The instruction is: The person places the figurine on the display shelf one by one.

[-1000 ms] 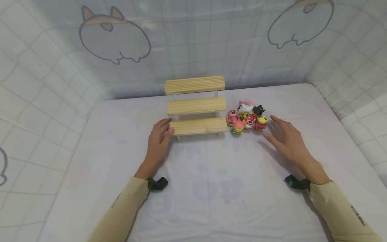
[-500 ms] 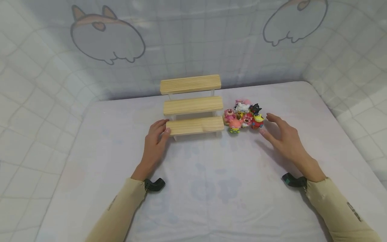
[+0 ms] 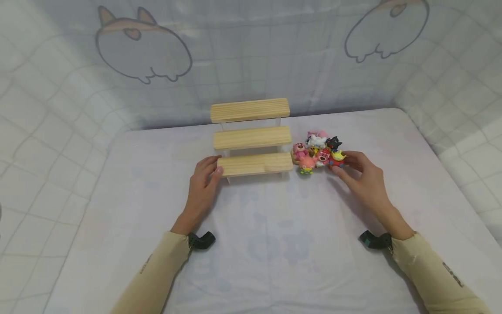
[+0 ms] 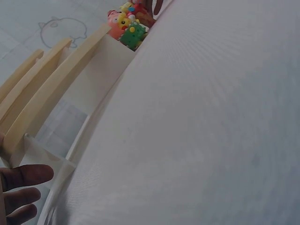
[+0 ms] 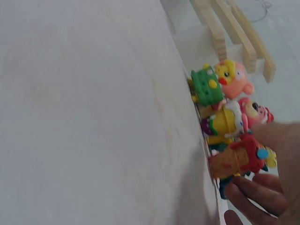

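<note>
Partly hidden in the head view: fingertips of the right hand point(image 3: 368, 181), behind a red figurine point(image 3: 337, 161) with a yellow top. Blurred and cut off by the edge of the right wrist view: same hand, thumb tip hard to make out. In the left wrist view, only some fingers of the left hand point(image 3: 201, 185) in frame, palm out of sight. Cut off low in the head view: left sleeve point(image 3: 150, 274) and right sleeve point(image 3: 435, 274). Back of the figurine cluster overlapped, exact count uncertain.

Wooden shelf point(image 3: 252, 137): three stepped planks on pale supports, set on a light cloth point(image 3: 270, 266) near its far edge. Close by the right end, on the cloth, a tight huddle: pink bear point(image 3: 300, 150), pink-orange figurine point(image 3: 307, 162), white figurine point(image 3: 317, 141), black figurine point(image 3: 334, 143); red figurine at the huddle's outer right side, low near the cloth.

Right grip: nearly closed, fingers bent, thumb in front, red figurine pinched between; firmness of contact cannot tell. Left grip: holds the left end of the lowest plank, thumb over the front corner, fingers around the end, gap only about plank-thick; other fingers fairly straight, beside the support.
</note>
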The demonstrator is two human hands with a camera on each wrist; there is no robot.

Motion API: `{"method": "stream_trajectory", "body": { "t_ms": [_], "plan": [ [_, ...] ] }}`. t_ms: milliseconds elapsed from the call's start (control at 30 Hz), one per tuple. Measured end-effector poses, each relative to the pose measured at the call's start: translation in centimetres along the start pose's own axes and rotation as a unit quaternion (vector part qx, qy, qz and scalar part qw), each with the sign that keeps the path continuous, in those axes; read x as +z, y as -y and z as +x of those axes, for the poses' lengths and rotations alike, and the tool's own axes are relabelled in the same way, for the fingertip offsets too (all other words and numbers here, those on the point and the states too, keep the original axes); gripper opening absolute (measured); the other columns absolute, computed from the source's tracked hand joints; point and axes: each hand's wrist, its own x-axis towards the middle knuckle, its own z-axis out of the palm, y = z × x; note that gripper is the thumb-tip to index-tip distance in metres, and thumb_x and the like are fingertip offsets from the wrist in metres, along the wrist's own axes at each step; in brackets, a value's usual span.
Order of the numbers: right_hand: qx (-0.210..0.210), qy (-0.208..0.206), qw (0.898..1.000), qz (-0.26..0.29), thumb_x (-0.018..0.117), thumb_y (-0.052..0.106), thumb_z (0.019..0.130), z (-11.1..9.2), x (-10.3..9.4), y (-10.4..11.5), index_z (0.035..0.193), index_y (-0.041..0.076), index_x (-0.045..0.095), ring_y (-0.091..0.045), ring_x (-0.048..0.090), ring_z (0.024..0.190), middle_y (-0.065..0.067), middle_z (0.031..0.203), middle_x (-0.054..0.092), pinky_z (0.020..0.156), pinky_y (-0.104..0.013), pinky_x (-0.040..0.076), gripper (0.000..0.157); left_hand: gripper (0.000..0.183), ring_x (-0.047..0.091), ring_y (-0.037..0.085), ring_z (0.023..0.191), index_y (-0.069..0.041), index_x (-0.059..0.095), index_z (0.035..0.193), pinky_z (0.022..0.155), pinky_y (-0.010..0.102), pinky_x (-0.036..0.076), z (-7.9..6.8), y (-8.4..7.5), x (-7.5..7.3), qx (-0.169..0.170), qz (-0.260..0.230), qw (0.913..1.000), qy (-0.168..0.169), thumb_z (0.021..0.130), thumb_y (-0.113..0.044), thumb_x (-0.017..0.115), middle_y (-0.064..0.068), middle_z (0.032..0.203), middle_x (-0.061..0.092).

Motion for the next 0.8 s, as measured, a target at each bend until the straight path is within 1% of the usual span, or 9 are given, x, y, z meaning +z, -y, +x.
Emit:
{"method": "stream_trajectory", "body": {
  "t_ms": [67, 133, 233, 433, 467, 533, 600, 733, 800],
  "plan": [
    [0.008, -0.011, 1.0, 0.006, 0.08, 0.027, 0.097, 0.21, 0.1, 0.15, 0.142, 0.007, 0.058, -0.033, 0.067, 0.121, -0.014, 0.132, 0.069, 0.103, -0.053, 0.054, 0.054, 0.035, 0.046, 0.03, 0.147, 0.002, 0.071, 0.13, 0.124, 0.053, 0.031, 0.09, -0.12, 0.01, 0.001, 0.0, 1.0, 0.0, 0.11, -0.022, 0.056, 0.016, 0.148, 0.06],
    [0.011, -0.017, 1.0, 0.013, 0.08, 0.026, 0.096, 0.38, 0.18, 0.21, 0.14, 0.006, 0.059, -0.031, 0.068, 0.119, -0.013, 0.131, 0.069, 0.101, -0.045, 0.056, 0.052, 0.035, 0.046, 0.03, 0.147, 0.002, 0.071, 0.129, 0.124, 0.053, 0.032, 0.13, -0.18, 0.01, 0.001, 0.001, 1.0, -0.001, 0.11, -0.023, 0.056, 0.016, 0.149, 0.06],
    [0.003, -0.02, 1.0, 0.021, 0.082, 0.024, 0.095, 0.37, 0.32, 0.14, 0.138, 0.005, 0.061, -0.032, 0.069, 0.115, -0.014, 0.127, 0.07, 0.097, -0.024, 0.057, 0.051, 0.036, 0.046, 0.029, 0.147, 0.001, 0.072, 0.128, 0.124, 0.053, 0.032, 0.01, -0.17, -0.06, -0.002, 0.006, 1.0, 0.0, 0.11, -0.025, 0.056, 0.015, 0.149, 0.06],
    [-0.007, -0.021, 1.0, 0.018, 0.084, 0.023, 0.093, 0.07, 0.71, -0.04, 0.137, 0.004, 0.063, -0.033, 0.071, 0.109, -0.015, 0.125, 0.072, 0.093, -0.025, 0.059, 0.052, 0.038, 0.046, 0.028, 0.147, 0.0, 0.071, 0.131, 0.124, 0.053, 0.032, -0.27, -0.13, -0.14, -0.008, 0.015, 0.9999, 0.004, 0.11, -0.027, 0.055, 0.013, 0.149, 0.061],
    [-0.006, -0.021, 1.0, 0.017, 0.084, 0.023, 0.092, 0.07, 0.72, -0.05, 0.137, 0.004, 0.064, -0.033, 0.071, 0.109, -0.015, 0.125, 0.073, 0.092, -0.024, 0.059, 0.052, 0.038, 0.046, 0.028, 0.147, 0.0, 0.071, 0.131, 0.124, 0.052, 0.032, -0.26, -0.15, -0.15, -0.007, 0.015, 0.9999, 0.004, 0.111, -0.027, 0.055, 0.013, 0.149, 0.061],
    [-0.008, -0.026, 0.999, 0.022, 0.085, 0.022, 0.092, 0.08, 0.69, -0.05, 0.135, 0.003, 0.065, -0.033, 0.072, 0.107, -0.016, 0.123, 0.073, 0.088, -0.01, 0.054, 0.051, 0.038, 0.046, 0.028, 0.147, 0.0, 0.07, 0.132, 0.124, 0.051, 0.032, -0.29, -0.22, -0.16, -0.009, 0.014, 0.9999, 0.004, 0.111, -0.027, 0.055, 0.013, 0.149, 0.061],
    [-0.011, -0.03, 0.999, 0.023, 0.085, 0.021, 0.092, 0.07, 0.65, -0.04, 0.133, 0.003, 0.065, -0.034, 0.072, 0.105, -0.016, 0.122, 0.073, 0.085, -0.002, 0.048, 0.049, 0.038, 0.046, 0.028, 0.147, 0.001, 0.07, 0.132, 0.124, 0.051, 0.032, -0.32, -0.22, -0.14, -0.01, 0.014, 0.9998, 0.003, 0.11, -0.027, 0.055, 0.013, 0.149, 0.061],
    [-0.012, -0.046, 0.999, 0.021, 0.085, 0.018, 0.09, 0.0, 0.48, 0.07, 0.129, 0.001, 0.067, -0.035, 0.073, 0.101, -0.017, 0.119, 0.074, 0.081, 0.0, 0.046, 0.046, 0.038, 0.046, 0.029, 0.146, 0.002, 0.07, 0.131, 0.123, 0.052, 0.032, -0.36, -0.28, -0.14, -0.012, 0.015, 0.9998, 0.002, 0.11, -0.027, 0.056, 0.015, 0.148, 0.061],
    [-0.011, -0.059, 0.998, 0.023, 0.086, 0.017, 0.089, -0.1, 0.36, 0.16, 0.126, 0.001, 0.068, -0.032, 0.073, 0.099, -0.016, 0.116, 0.075, 0.08, -0.001, 0.048, 0.044, 0.038, 0.046, 0.03, 0.146, 0.002, 0.071, 0.128, 0.123, 0.052, 0.033, -0.37, -0.34, -0.15, -0.013, 0.014, 0.9998, 0.002, 0.11, -0.028, 0.056, 0.015, 0.147, 0.061]
  ]
}}
